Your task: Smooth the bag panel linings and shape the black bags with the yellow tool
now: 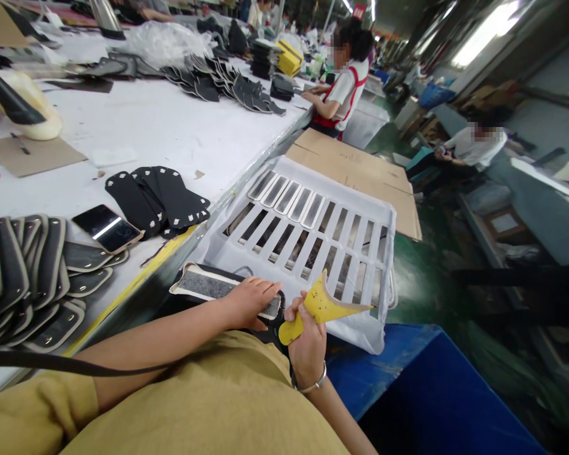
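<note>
My left hand (249, 303) lies across a long grey panel (203, 284) with a white border and dark outer edge. Its fingers reach over the panel and the thumb is at the near side. Part of the panel is hidden beneath this hand. My right hand (308, 344) is closed around the narrow end of a yellow scraper (329, 303), whose wide, curved blade with dark specks points up and right. Just beyond both hands is a slotted rack (389, 253) wrapped in whitish sheeting. Several small grey panels (288, 197) with white borders lie in a row at its far side.
On the white table (171, 133) at left are a phone (107, 227), black perforated pieces (156, 196) and stacked dark panels (23, 272). A cardboard sheet (360, 177) lies behind the rack, a blue bin (398, 354) at right. A co-worker (344, 88) stands farther along the table.
</note>
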Demonstrator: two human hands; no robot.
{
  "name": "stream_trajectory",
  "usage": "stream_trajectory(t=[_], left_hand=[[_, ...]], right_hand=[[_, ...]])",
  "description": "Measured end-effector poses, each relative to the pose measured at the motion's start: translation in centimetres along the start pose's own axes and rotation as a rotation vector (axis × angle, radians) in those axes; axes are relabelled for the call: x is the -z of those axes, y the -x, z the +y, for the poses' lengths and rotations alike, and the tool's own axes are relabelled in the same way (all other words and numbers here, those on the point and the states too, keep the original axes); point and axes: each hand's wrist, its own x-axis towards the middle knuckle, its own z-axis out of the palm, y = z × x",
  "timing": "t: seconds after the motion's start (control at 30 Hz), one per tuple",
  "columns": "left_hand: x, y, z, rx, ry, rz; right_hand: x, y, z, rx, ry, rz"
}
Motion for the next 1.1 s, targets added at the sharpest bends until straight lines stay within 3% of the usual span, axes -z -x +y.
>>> stream_trajectory(t=[0.17,0.3,0.57,0.73,0.9,1.1], left_hand=[[-0.5,0.3,-0.2,-0.021,-0.018,0.060],[-0.6,0.4,-0.1,-0.026,-0.005,0.095],[-0.9,0.3,-0.2,-0.014,0.003,0.110],[-1.2,0.5,0.3,0.002,0.028,0.135],[-1.7,1.0,0.9,0.065,0.017,0.168],[-1.6,0.5,0.5,0.074,-0.022,0.136]], right_hand=[[-1.1,0.2,0.5,-0.029,-0.184,0.038],[-1.8,0.0,1.8,-0.005,-0.085,0.116],[-2.6,-0.7,3.6,0.191,0.221,0.161],[-3.3,-2.3,3.9,0.151,0.298,0.163],[-3.1,-3.2,2.3,0.130,0.104,0.166],[0.2,-2.1,-1.0,0.143,-0.089,0.193]])
